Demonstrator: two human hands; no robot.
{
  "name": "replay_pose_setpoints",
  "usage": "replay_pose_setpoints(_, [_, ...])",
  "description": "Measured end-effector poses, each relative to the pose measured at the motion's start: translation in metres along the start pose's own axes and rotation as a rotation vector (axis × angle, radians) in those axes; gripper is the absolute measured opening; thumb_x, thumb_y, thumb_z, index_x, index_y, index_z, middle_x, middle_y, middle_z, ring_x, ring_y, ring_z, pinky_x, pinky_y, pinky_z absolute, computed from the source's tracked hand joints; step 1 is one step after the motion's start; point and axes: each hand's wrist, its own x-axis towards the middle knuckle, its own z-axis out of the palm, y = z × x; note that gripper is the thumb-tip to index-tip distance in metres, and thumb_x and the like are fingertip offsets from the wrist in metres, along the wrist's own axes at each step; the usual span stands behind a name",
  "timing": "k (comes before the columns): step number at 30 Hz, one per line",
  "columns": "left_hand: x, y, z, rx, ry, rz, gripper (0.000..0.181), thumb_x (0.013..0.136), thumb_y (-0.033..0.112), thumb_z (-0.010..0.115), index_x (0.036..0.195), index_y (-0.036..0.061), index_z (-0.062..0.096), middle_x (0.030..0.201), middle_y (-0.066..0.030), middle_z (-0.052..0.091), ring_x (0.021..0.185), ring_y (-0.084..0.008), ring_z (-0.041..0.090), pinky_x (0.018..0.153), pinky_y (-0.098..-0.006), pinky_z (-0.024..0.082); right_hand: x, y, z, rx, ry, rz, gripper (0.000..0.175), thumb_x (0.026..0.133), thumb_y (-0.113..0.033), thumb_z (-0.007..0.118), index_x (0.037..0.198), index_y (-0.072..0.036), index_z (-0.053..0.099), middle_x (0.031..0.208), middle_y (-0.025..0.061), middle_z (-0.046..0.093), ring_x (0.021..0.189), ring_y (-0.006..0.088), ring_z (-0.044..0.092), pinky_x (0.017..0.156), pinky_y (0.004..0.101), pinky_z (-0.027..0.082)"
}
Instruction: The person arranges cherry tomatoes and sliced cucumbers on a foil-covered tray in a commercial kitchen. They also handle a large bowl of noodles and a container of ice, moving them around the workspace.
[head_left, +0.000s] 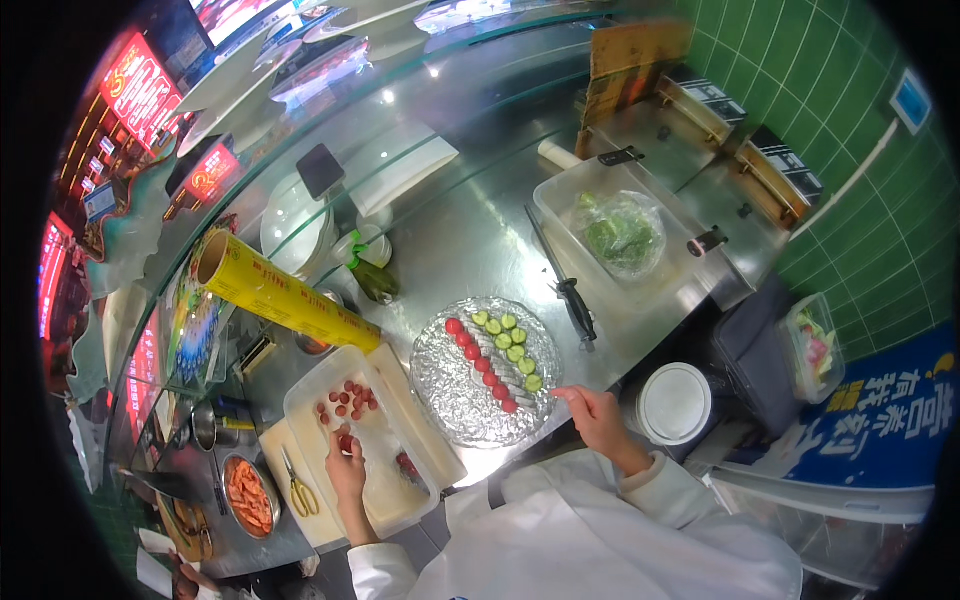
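Observation:
My left hand (346, 463) is over a clear plastic tub (429, 491), its fingers closed on a small red round fruit or tomato (346, 443). Several more red pieces (358, 397) lie on the tub's floor beyond it. A round textured glass plate (442, 409) stands right of the tub. Across it run a row of red round pieces (481, 364), pale slices beside them, and green cucumber slices (516, 352) along the right. My right hand (592, 420) is at the plate's right edge, index finger extended towards the lowest cucumber slice; whether it holds anything small cannot be told.
A yellow cardboard roll (292, 292) leans behind the tub. A black-handled knife or sharpening steel (574, 307) lies beside a tub with bagged greens (621, 234). Gold-handled scissors (303, 496) and a bowl of orange food (250, 496) are at left. Another person's hand (196, 577) shows at lower left.

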Motion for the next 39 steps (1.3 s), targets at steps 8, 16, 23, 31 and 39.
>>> replay_pose_setpoints(8, [-0.015, 0.029, 0.003, -0.150, 0.033, -0.042, 0.017, 0.088, 0.010, 0.061, 0.100, 0.0052, 0.050, 0.072, -0.0102, 0.064, 0.059, -0.0188, 0.064, 0.057, -0.0286, 0.050, 0.010, -0.005, -0.018, -0.063, -0.106, -0.042, 0.027, 0.097, -0.017, 0.045, 0.104, -0.004, 0.068, 0.051, 0.0016, 0.044, 0.049, 0.0055, 0.041, 0.046, 0.0255, 0.034])
replay_pose_setpoints(16, [-0.039, 0.104, 0.041, -0.772, -0.060, -0.127, 0.026, 0.086, 0.006, 0.065, 0.102, 0.0049, 0.045, 0.089, -0.0080, 0.063, 0.069, -0.0141, 0.061, 0.062, -0.0244, 0.050, 0.022, -0.004, -0.046, 0.027, -0.199, -0.002, 0.032, 0.096, -0.017, 0.045, 0.086, -0.003, 0.071, 0.046, 0.0062, 0.034, 0.043, 0.0107, 0.034, 0.045, 0.0273, 0.032])
replay_pose_setpoints(23, [-0.067, 0.130, 0.156, -0.711, -0.226, -0.156, 0.034, 0.082, 0.008, 0.070, 0.110, 0.0027, 0.052, 0.086, -0.0065, 0.064, 0.072, -0.0118, 0.060, 0.064, -0.0248, 0.049, 0.032, 0.012, -0.081, -0.010, -0.260, -0.023, 0.029, 0.096, -0.020, 0.048, 0.089, -0.003, 0.071, 0.048, 0.0101, 0.042, 0.043, 0.0136, 0.043, 0.047, 0.0302, 0.036])
replay_pose_setpoints(31, [-0.109, 0.127, 0.191, -0.339, -0.113, -0.175, 0.044, 0.082, 0.018, 0.071, 0.120, 0.0025, 0.054, 0.089, -0.0120, 0.067, 0.072, -0.0175, 0.064, 0.066, -0.0305, 0.050, 0.037, 0.029, -0.108, 0.199, -0.531, 0.084, 0.030, 0.097, -0.021, 0.048, 0.094, -0.004, 0.072, 0.048, 0.0001, 0.040, 0.047, 0.0067, 0.034, 0.046, 0.0249, 0.032])
replay_pose_setpoints(39, [-0.123, 0.146, 0.204, -0.078, -0.120, -0.097, 0.041, 0.078, 0.018, 0.073, 0.110, 0.0044, 0.052, 0.092, -0.0114, 0.065, 0.077, -0.0260, 0.064, 0.068, -0.0381, 0.050, 0.051, 0.035, -0.100, 0.124, -0.569, 0.034, 0.035, 0.099, -0.020, 0.041, 0.097, -0.001, 0.071, 0.048, -0.0022, 0.043, 0.046, 0.0045, 0.038, 0.046, 0.0228, 0.031])
